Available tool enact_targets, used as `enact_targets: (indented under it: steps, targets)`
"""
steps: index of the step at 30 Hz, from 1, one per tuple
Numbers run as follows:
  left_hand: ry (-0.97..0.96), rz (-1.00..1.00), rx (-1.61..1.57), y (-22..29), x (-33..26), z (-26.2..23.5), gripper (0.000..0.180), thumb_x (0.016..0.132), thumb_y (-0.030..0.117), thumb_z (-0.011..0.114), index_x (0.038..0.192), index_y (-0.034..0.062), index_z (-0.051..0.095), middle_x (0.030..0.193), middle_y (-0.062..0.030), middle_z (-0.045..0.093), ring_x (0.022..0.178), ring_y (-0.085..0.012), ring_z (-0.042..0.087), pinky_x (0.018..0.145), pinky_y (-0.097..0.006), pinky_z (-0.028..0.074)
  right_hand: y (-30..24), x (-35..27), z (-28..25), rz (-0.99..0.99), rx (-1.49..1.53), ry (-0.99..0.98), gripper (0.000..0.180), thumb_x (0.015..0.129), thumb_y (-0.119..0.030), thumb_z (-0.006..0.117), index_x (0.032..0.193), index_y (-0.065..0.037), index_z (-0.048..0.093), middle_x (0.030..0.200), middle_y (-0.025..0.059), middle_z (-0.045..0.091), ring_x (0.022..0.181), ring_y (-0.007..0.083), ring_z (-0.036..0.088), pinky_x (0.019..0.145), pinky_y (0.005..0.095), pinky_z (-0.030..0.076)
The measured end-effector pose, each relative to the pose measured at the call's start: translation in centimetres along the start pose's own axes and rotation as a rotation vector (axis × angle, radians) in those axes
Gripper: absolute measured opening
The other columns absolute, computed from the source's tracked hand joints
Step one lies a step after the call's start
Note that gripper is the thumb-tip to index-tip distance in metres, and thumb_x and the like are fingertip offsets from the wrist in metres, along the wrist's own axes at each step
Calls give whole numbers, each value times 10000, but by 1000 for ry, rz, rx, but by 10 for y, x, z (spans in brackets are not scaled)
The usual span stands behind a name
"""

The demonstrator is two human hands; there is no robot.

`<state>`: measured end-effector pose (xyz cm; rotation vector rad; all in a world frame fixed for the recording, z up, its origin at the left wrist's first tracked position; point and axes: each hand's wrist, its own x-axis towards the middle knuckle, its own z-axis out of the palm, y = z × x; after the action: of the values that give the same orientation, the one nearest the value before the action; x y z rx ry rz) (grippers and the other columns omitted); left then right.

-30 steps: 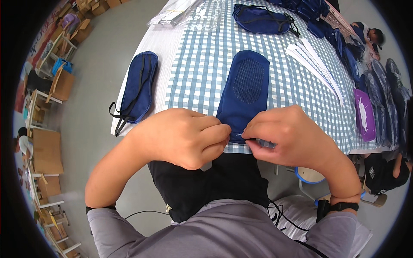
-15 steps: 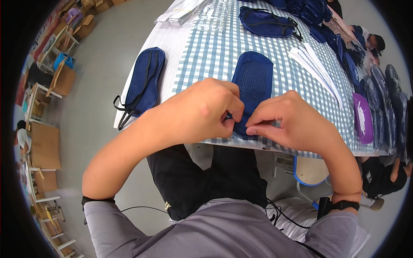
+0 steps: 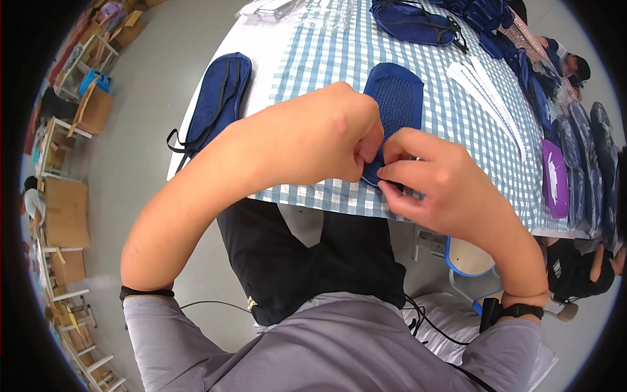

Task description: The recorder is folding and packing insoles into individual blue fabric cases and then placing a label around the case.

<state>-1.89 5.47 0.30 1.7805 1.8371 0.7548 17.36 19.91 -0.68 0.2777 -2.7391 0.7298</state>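
- Far left: cardboard boxes (image 3: 64, 212) and pale wooden frames are seen standing on the grey floor (image 3: 140, 85), well apart from the table.
- Left edge of the table: a flat, elongated dark-blue fabric pouch with black straps (image 3: 219, 101) is shown lying lengthwise on the white margin of the tabletop, its straps hanging over the near edge.
- Table: a blue-and-white checked cloth (image 3: 326, 59) is seen covering most of the surface.
- Left hand (image 3: 320, 137): it is held curled at the near edge of the table, its fingers bent closely together; thumb and fingertips are pinched narrowly on the near end of the pouch in the middle.
- Centre: a dark-blue oval fabric pouch with a dotted upper surface (image 3: 398, 101) is shown lying flat on the checked cloth, its near end at the table edge and covered by both hands.
- Right hand (image 3: 434, 183): its fingers are drawn together and closed narrowly on the same near end, touching the left hand's fingertips.
- Right of centre: white paper strips (image 3: 486, 98) are laid diagonally on the cloth.
- Top: a further dark-blue pouch (image 3: 415, 23) is seen beside clear plastic bags (image 3: 281, 8).
- Far right: a purple flat pouch (image 3: 554, 179) and a row of dark-blue pouches (image 3: 584, 163) are shown along the table's right edge.
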Motion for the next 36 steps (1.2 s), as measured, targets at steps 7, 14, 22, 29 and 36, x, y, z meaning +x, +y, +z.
enact_targets:
  steps: [7,14,22,29,36]
  targets:
    - [11,16,33,3,2,-2,175,760,-105,780,922,-50,815,861,-180,796,802,-283,797,740,-347,640,1,-1,-8,-17,-168,-88,136,831,0,822,960,17,780,937,127,747,771,292,746,698,377,626]
    - [14,-12,37,3,4,-4,155,765,-94,790,911,-44,795,863,-168,788,812,-294,787,737,-359,634,5,20,-21,238,-3,-224,121,860,-2,747,960,65,761,904,169,727,760,323,726,698,402,582]
    - [18,-74,111,10,12,-7,182,768,-80,798,928,5,793,870,-127,779,875,-309,764,692,-404,616,-7,15,-4,80,-200,20,178,840,25,760,1017,15,745,989,153,738,831,350,713,758,433,588]
    - [-45,-97,108,7,15,-10,174,771,-79,803,933,-16,785,859,-154,773,823,-296,780,704,-363,619,-14,-5,12,-47,-405,108,127,763,-6,716,843,-42,624,853,102,601,784,291,645,683,408,560]
    - [106,-26,76,2,2,0,147,790,-87,789,919,-34,743,848,-158,746,809,-319,757,726,-370,606,-15,-11,9,-15,-392,15,210,812,-3,855,1000,5,763,1014,121,752,875,299,743,740,394,617]
